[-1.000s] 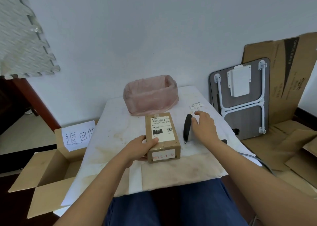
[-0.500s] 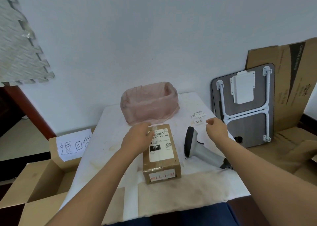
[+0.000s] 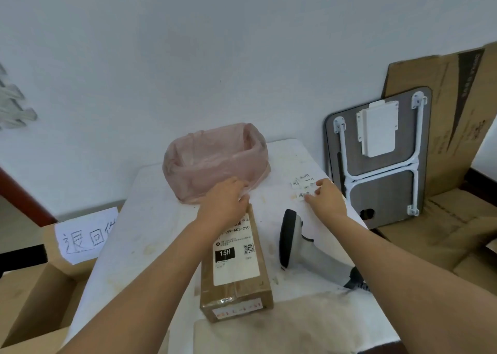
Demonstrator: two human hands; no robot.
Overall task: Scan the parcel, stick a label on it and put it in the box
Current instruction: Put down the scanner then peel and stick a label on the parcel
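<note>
Reaching: right hand (image 3: 326,201) now at labels (image 3: 302,184), fingers (image 3: 321,182) loose; left hand (image 3: 223,205) relaxed over parcel (image 3: 236,267).

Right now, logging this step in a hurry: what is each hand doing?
Left hand: open, over the parcel's far end.
Right hand: open, at the labels, holding nothing.

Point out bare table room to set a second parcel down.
Free: the table strip left of the parcel, in front of the pink bin. Crowded: right half, with scanner, labels and right hand.
</note>
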